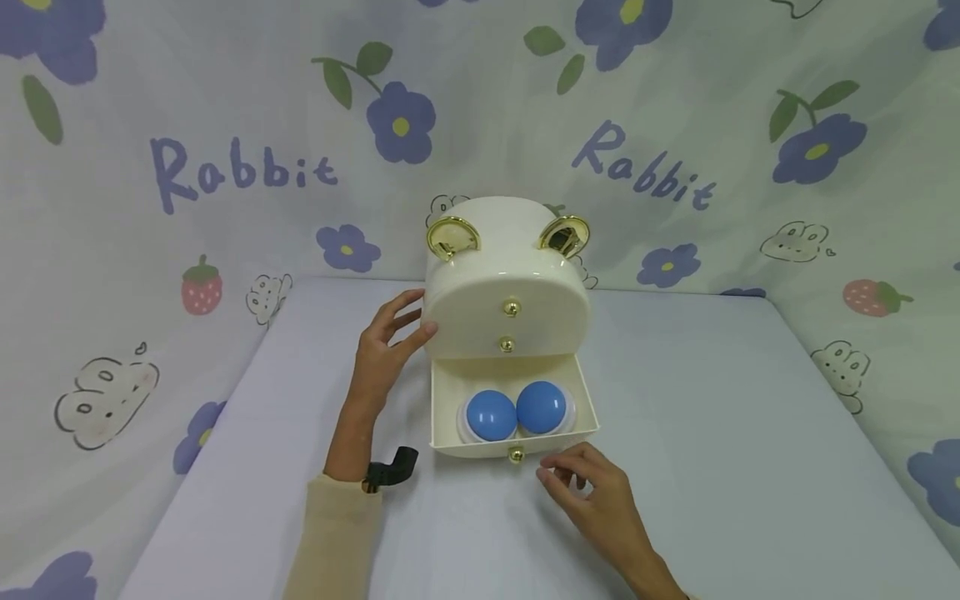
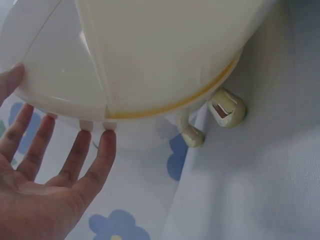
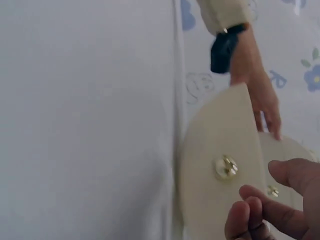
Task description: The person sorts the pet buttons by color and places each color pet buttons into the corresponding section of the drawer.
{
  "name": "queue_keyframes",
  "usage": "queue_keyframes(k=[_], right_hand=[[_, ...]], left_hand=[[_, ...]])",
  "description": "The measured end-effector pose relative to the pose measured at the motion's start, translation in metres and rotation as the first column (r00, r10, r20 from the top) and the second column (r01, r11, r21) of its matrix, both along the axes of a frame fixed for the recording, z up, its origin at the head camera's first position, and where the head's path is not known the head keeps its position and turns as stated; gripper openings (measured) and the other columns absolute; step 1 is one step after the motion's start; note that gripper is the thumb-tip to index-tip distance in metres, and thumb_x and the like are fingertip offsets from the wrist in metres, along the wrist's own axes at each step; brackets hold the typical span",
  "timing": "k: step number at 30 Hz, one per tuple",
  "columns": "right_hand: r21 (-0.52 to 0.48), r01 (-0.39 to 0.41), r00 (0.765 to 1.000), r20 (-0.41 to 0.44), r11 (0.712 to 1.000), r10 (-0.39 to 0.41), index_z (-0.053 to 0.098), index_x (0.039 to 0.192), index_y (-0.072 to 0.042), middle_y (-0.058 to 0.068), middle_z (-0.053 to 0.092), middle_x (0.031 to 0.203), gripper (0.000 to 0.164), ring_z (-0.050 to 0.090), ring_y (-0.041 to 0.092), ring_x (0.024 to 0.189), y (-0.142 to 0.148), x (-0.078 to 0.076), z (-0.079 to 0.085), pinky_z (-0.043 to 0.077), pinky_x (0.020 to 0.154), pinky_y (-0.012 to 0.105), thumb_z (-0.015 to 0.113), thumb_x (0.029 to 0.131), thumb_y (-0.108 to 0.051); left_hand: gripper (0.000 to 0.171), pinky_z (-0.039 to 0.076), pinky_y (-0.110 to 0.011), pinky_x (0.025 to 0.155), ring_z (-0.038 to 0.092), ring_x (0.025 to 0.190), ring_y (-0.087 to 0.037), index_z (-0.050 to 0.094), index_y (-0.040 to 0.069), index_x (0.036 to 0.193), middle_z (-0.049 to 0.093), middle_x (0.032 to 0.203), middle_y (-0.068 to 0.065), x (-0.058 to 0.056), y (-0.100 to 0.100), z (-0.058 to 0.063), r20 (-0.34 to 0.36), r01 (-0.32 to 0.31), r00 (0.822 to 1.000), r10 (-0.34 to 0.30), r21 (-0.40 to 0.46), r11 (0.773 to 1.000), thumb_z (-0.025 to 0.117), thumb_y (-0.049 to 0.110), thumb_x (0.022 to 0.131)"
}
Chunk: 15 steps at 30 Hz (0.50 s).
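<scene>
A cream storage box (image 1: 491,321) with gold-rimmed ears and small gold knobs stands on the table, its bottom drawer (image 1: 450,383) pulled out. Inside the drawer lie two round containers, a left one (image 1: 491,415) and a right one (image 1: 542,407), each with a blue domed top and a white base. My left hand (image 1: 382,354) rests its spread fingertips against the box's left side; the left wrist view shows those fingertips (image 2: 109,137) at the curved edge. Just right of the drawer's gold knob (image 1: 516,455) is my right hand (image 1: 596,492), loosely curled with nothing in it.
The white-covered table (image 1: 712,417) extends to both sides of the box. Behind it hangs a cloth (image 1: 480,108) printed with flowers, rabbits and strawberries. A black wrist mount (image 1: 393,468) juts from my left wrist near the drawer's front left corner.
</scene>
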State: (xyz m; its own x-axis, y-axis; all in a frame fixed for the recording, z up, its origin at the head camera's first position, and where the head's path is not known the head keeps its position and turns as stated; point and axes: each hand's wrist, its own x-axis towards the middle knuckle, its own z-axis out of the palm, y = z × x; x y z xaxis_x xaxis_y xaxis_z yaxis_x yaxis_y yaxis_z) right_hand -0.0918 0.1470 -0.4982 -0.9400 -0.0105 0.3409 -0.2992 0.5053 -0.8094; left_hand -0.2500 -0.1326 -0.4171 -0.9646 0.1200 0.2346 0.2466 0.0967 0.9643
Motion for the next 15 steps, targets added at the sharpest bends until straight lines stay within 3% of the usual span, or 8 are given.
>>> queue_keyframes(k=[3, 7, 10, 15], right_hand=[[-0.043, -0.010, 0.990, 0.137, 0.999, 0.016, 0.078, 0.096, -0.018, -0.015, 0.062, 0.086, 0.010, 0.059, 0.007, 0.076, -0.011, -0.003, -0.010, 0.052, 0.064, 0.023, 0.081, 0.087, -0.018], [-0.148, -0.038, 0.959, 0.274, 0.988, 0.078, 0.078, 0.100, -0.014, -0.006, 0.066, 0.086, 0.013, 0.062, 0.011, 0.077, -0.023, -0.013, -0.018, 0.054, 0.065, 0.023, 0.075, 0.092, -0.024], [-0.219, -0.031, 0.941, 0.321, 0.975, 0.103, 0.077, 0.098, -0.010, 0.000, 0.068, 0.079, 0.016, 0.063, 0.013, 0.072, -0.028, -0.018, -0.020, 0.053, 0.063, 0.024, 0.073, 0.094, -0.024], [-0.240, 0.003, 0.937, 0.339, 0.971, 0.081, 0.078, 0.092, -0.011, 0.003, 0.068, 0.070, 0.015, 0.062, 0.015, 0.066, -0.031, -0.022, -0.021, 0.050, 0.058, 0.023, 0.075, 0.092, -0.026]], left_hand=[[0.059, 0.044, -0.053, 0.103, 0.046, 0.135, -0.031, 0.049, 0.013, 0.148, 0.044, 0.150, -0.001, 0.000, 0.000, 0.000, 0.005, 0.000, 1.000, 0.000, -0.002, 1.000, 0.073, 0.019, 0.094], [0.059, 0.044, -0.053, 0.103, 0.046, 0.135, -0.032, 0.049, 0.012, 0.148, 0.044, 0.150, -0.001, 0.000, 0.000, -0.001, 0.005, -0.008, 1.000, 0.008, -0.001, 1.000, 0.073, 0.019, 0.094], [0.059, 0.044, -0.053, 0.103, 0.046, 0.135, -0.031, 0.049, 0.012, 0.148, 0.044, 0.150, -0.002, 0.001, 0.000, -0.001, 0.012, -0.004, 1.000, 0.004, 0.004, 1.000, 0.073, 0.018, 0.093], [0.059, 0.045, -0.053, 0.102, 0.047, 0.134, -0.030, 0.050, 0.012, 0.147, 0.045, 0.149, -0.002, 0.000, 0.000, -0.001, 0.008, -0.001, 1.000, 0.001, -0.012, 1.000, 0.073, 0.019, 0.094]])
